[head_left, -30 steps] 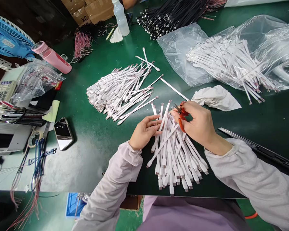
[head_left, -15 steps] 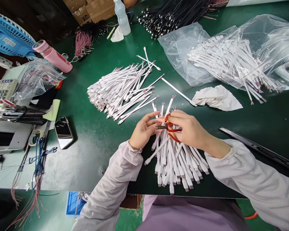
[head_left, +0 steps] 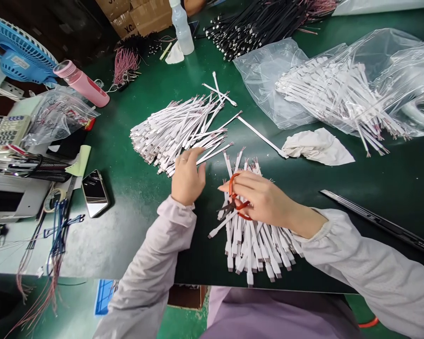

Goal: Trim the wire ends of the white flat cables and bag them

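The right hand (head_left: 266, 202) is pinching red-handled snips (head_left: 232, 188) just above a fanned pile of white flat cables (head_left: 250, 249) at twelve o'clock. The left hand (head_left: 188, 176) is resting its loosely spread fingers on a second white cable heap (head_left: 176, 132) at eleven o'clock.

A cable workshop, its green workbench (head_left: 137, 212) heaped with white cables (head_left: 176, 132).
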Demonstrator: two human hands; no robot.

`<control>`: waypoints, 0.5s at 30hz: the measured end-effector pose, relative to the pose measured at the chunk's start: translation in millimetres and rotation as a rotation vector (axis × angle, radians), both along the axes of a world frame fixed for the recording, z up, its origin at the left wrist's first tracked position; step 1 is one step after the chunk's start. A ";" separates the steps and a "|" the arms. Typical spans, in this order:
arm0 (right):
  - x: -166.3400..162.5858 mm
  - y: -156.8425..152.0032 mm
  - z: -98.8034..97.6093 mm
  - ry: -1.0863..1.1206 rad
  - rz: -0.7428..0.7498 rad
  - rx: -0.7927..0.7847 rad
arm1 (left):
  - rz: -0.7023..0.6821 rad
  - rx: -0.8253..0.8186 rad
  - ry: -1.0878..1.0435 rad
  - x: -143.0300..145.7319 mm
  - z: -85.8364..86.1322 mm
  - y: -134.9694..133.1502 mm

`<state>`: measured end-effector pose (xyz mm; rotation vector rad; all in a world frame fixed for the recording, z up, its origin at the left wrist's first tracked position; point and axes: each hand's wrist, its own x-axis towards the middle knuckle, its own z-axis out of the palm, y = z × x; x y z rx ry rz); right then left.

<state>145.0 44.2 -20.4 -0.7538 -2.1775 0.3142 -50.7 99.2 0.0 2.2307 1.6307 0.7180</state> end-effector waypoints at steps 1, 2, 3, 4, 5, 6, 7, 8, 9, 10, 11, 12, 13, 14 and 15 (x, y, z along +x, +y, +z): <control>-4.3 -0.3 -1.3 -0.036 0.044 0.003 | 0.008 0.020 0.129 -5.3 -0.1 11.1; -8.2 -0.6 -2.9 -0.075 0.077 0.006 | 0.002 0.018 0.238 -9.7 -0.6 21.7; -11.4 -0.8 -4.9 -0.111 0.097 0.009 | -0.005 0.008 0.330 -12.8 -1.3 31.3; -13.7 -1.0 -6.8 -0.140 0.103 0.010 | -0.006 -0.004 0.406 -14.5 -1.8 39.2; -14.9 -1.0 -8.6 -0.162 0.101 0.005 | -0.002 -0.021 0.470 -14.9 -1.9 45.0; -15.2 -1.0 -10.0 -0.179 0.094 -0.005 | 0.004 -0.046 0.525 -14.3 -1.2 48.5; -14.8 -1.0 -11.1 -0.191 0.083 -0.017 | 0.010 -0.077 0.578 -12.9 0.3 49.9; -13.9 -1.0 -11.8 -0.199 0.070 -0.031 | 0.012 -0.109 0.631 -11.3 2.6 49.4; -12.8 -0.9 -12.2 -0.203 0.059 -0.043 | 0.007 -0.139 0.686 -9.7 5.7 47.6; -11.8 -0.8 -12.4 -0.203 0.052 -0.053 | -0.007 -0.162 0.739 -8.4 9.5 45.1; -11.0 -0.8 -12.6 -0.201 0.048 -0.059 | -0.026 -0.179 0.785 -7.4 13.9 42.6; -10.6 -0.7 -12.8 -0.198 0.048 -0.063 | -0.045 -0.189 0.819 -6.6 18.6 40.7; -10.6 -0.7 -13.2 -0.195 0.048 -0.066 | -0.057 -0.193 0.840 -5.6 23.5 40.1; -10.8 -0.7 -13.6 -0.193 0.050 -0.069 | -0.062 -0.195 0.850 -4.2 28.3 41.2; -11.1 -0.8 -14.2 -0.193 0.051 -0.072 | -0.062 -0.193 0.851 -1.9 32.6 44.3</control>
